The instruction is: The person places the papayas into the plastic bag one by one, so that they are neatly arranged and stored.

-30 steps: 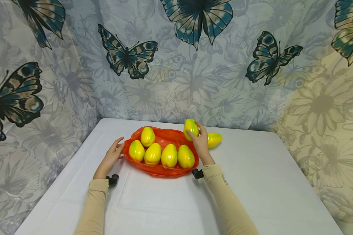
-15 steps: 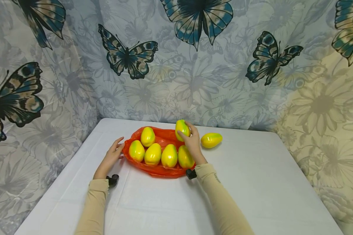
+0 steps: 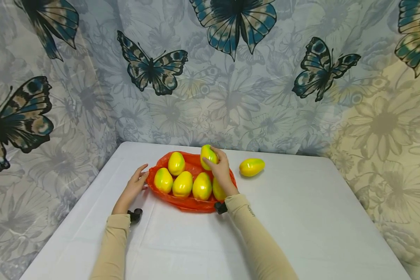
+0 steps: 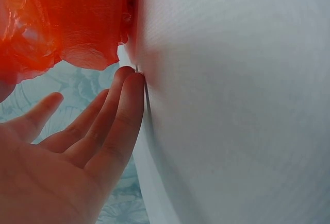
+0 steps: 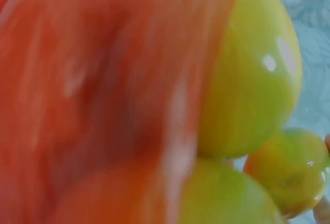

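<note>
White table [image 3: 301, 217] w/ a smooth cloth top, set into a corner. Behind it & along both sides hangs a printed curtain [image 3: 231, 97]: pale blue-grey flower pattern, turning cream-yellow to the right of the table. Big dark teal/black butterflies on the fabric, e.g. one [image 3: 152, 66] above the table's far left corner, another [image 3: 322, 68] above its far right part. Light is even & soft; no hard shadows on the tabletop.

front row: four mangoes [image 3: 182, 184] packed | back row gap beside mango [image 3: 176, 163]
</note>
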`<action>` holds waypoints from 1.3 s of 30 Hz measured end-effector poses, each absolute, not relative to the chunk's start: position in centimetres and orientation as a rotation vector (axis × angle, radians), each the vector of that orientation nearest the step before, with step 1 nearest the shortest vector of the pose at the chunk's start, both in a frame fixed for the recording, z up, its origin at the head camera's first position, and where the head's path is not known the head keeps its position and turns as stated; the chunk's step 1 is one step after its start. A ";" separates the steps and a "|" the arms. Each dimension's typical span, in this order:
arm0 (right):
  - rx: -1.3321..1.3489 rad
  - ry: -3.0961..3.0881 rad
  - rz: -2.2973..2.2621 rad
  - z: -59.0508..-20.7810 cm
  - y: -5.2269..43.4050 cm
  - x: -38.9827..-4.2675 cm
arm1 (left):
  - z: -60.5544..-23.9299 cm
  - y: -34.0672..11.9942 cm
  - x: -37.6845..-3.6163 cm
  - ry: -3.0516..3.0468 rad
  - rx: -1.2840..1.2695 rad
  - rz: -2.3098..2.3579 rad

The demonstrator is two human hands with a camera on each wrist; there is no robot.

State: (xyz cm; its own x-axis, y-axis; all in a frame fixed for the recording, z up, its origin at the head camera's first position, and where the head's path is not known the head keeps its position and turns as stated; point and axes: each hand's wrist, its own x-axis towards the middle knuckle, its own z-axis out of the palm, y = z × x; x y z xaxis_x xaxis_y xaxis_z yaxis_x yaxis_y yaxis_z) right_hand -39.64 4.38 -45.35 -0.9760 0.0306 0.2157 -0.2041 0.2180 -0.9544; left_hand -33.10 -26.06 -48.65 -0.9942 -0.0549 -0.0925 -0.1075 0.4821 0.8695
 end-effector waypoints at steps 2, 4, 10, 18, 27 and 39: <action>0.160 -2.312 1.848 -45.4 4.0 -39.6 | -48.8 -26.1 -33.2 2.661 -0.141 1.566; 0.158 -2.326 1.860 -45.3 3.6 -39.5 | -48.8 -26.1 -33.2 2.665 -0.142 1.566; 0.171 -2.348 1.867 -45.2 2.5 -39.4 | -48.8 -26.1 -33.2 2.661 -0.148 1.563; 0.208 -2.360 1.872 -45.7 1.6 -39.5 | -48.7 -25.9 -33.1 2.660 -0.156 1.556; 0.239 -2.380 1.854 -45.8 0.9 -39.5 | -48.7 -26.0 -33.1 2.668 -0.146 1.554; 0.264 -2.403 1.859 -45.8 0.1 -39.7 | -48.8 -26.0 -33.2 2.672 -0.174 1.538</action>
State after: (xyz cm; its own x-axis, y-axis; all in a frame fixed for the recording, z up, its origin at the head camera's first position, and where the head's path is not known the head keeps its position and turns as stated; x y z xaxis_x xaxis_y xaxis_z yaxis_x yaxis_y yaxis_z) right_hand -39.66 0.12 -45.77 -0.9808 -0.0801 0.1779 -0.1923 0.2436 -0.9506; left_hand -33.15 -26.00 -48.77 -0.9922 -0.0710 -0.1022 -0.1241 0.4978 0.8584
